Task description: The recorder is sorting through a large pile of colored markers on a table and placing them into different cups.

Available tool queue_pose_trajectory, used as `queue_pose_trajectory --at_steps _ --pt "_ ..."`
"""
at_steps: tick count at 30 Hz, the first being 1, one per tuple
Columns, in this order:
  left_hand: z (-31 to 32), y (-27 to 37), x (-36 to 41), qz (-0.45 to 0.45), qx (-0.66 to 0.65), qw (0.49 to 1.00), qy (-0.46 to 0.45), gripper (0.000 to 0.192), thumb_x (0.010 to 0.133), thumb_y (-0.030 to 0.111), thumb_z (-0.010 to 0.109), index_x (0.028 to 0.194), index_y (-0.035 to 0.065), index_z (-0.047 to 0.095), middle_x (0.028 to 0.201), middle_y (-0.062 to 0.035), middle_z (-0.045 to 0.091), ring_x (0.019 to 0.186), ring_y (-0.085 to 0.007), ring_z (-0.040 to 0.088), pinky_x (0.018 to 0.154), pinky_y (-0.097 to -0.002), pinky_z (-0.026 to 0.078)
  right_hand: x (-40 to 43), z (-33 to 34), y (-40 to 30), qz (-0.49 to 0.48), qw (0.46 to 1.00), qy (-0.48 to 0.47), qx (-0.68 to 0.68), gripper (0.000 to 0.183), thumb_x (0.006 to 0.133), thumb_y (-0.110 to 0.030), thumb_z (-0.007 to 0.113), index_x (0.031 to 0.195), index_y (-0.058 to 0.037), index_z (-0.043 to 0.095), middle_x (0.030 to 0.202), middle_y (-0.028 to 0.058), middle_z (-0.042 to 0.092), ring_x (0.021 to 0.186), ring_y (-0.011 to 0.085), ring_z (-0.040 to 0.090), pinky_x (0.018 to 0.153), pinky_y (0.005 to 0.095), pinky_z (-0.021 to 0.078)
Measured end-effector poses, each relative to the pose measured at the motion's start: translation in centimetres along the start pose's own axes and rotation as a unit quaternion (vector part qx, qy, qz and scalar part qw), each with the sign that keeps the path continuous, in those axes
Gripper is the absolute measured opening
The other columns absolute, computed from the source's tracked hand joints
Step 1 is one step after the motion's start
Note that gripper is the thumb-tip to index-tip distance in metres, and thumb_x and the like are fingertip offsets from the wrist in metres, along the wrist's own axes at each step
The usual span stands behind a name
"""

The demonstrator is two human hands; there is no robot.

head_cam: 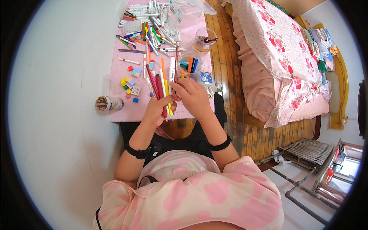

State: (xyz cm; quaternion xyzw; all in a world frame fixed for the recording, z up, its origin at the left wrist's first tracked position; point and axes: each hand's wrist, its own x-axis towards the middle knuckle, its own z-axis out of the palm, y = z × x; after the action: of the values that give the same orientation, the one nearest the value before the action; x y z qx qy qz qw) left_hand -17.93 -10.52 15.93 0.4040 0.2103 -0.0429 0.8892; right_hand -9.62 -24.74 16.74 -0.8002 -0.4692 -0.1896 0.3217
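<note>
My left hand (155,110) is closed around a bundle of markers and pencils (159,83) in dark red, white, pink, orange and yellow, held over the near part of the pink cloth (126,112). At its right side, my right hand (197,99) grips a long dark red pencil (176,61) near its lower end, and the fingers of both hands almost meet. Between the bundle and this pencil stands a white marker with a red cap (172,69); which hand holds it I cannot tell. Just beyond my right hand is a clear cup (199,68) with orange, blue and black pens.
A taller clear tub (201,49) holds dark pencils. Loose markers (143,13) pile up at the far end. Small coloured blocks (136,72) lie at the left, near a tub of colored pencils (115,103). A wall (57,86) borders the left; a bed (264,57) stands right.
</note>
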Motion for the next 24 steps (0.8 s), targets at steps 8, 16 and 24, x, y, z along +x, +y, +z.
queue_pose_trajectory --at_steps 8,16,24 --pt "0.7 1.8 -0.5 -0.046 0.017 0.997 -0.052 0.029 0.086 0.012 0.07 0.11 -0.0003 0.059 0.082 -0.011 0.064 0.057 -0.0128 0.056 0.049 -0.0228 0.043 0.2 -0.9 1.9 -0.06 0.998 0.028 -0.021 0.031 0.074 -0.01 0.063 0.105 -0.0057 0.062 0.113 0.0092 0.062 0.097 0.0275 0.064 0.075 0.0346 0.0537" --pt "0.2 1.1 1.0 -0.044 0.018 0.999 -0.018 0.036 0.086 0.019 0.072 0.113 -0.0006 0.059 0.08 -0.0088 0.063 0.057 -0.0109 0.055 0.049 -0.0209 0.041 0.6 -1.8 5.0 0.022 0.978 0.204 -0.026 0.03 0.072 0.004 0.065 0.102 -0.0014 0.061 0.109 0.0159 0.065 0.091 0.0317 0.066 0.072 0.0365 0.0545" --pt "0.6 0.6 2.6 -0.051 0.023 0.998 -0.02 0.034 0.086 0.015 0.071 0.113 -0.0011 0.058 0.079 -0.0086 0.062 0.058 -0.012 0.055 0.051 -0.0227 0.043 7.1 -0.9 10.3 0.245 0.95 0.188 -0.039 0.025 0.095 -0.01 0.058 0.115 0.0019 0.053 0.098 0.0176 0.064 0.087 0.0295 0.065 0.076 0.0344 0.0526"
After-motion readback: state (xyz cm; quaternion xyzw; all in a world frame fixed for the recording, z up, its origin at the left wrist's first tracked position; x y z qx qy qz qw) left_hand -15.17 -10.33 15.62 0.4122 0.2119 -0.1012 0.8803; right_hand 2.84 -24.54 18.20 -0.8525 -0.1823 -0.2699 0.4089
